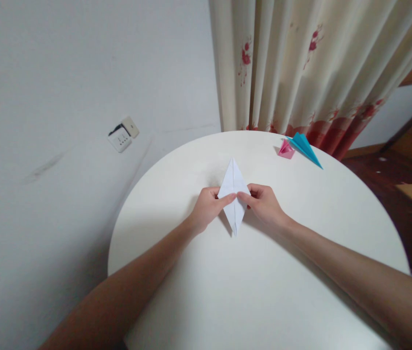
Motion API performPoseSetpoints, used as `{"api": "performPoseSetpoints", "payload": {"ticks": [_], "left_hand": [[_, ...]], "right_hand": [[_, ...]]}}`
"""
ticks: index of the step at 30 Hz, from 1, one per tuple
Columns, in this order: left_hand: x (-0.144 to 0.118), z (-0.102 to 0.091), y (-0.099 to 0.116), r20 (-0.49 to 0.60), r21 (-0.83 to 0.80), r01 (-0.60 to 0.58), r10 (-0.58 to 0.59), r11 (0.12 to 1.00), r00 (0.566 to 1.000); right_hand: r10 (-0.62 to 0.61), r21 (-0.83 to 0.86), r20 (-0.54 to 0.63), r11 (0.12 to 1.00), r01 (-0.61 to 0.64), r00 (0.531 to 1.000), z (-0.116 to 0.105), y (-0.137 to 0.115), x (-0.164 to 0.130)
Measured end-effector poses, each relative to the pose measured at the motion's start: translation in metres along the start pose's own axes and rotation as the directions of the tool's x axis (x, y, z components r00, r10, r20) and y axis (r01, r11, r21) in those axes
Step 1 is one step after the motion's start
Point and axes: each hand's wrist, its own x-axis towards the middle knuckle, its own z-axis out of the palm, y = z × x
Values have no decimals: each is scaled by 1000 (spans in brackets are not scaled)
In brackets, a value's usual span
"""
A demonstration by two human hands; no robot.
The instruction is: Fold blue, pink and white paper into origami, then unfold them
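A white sheet of paper folded into a long diamond [233,187] sits over the middle of the round white table [198,291], its points aimed away from me and toward me. My left hand [207,207] pinches its left edge between thumb and fingers. My right hand [262,201] pinches its right edge the same way. The fingertips of both hands nearly meet at the paper's centre crease. The lower tip of the diamond touches or hovers just above the tabletop; I cannot tell which.
A small pink folded paper piece [286,149] and a blue folded paper dart [306,148] lie at the table's far right edge. A flowered curtain [300,63] hangs behind. A wall socket [122,134] is on the white wall at left. Wooden floor lies to the right.
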Motion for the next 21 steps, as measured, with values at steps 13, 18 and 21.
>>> {"api": "performPoseSetpoints", "payload": {"ticks": [13, 18, 21], "left_hand": [[-1, 0, 2, -17, 1, 21, -21, 1000, 1000], [-1, 1, 2, -54, -5, 17, -17, 1000, 998], [-1, 1, 3, -64, -38, 10, -12, 999, 998]], "right_hand": [[-28, 27, 15, 999, 27, 1000, 0, 6, 1], [-22, 42, 27, 999, 21, 999, 0, 6, 1], [11, 46, 38, 999, -12, 999, 1, 4, 1]]}}
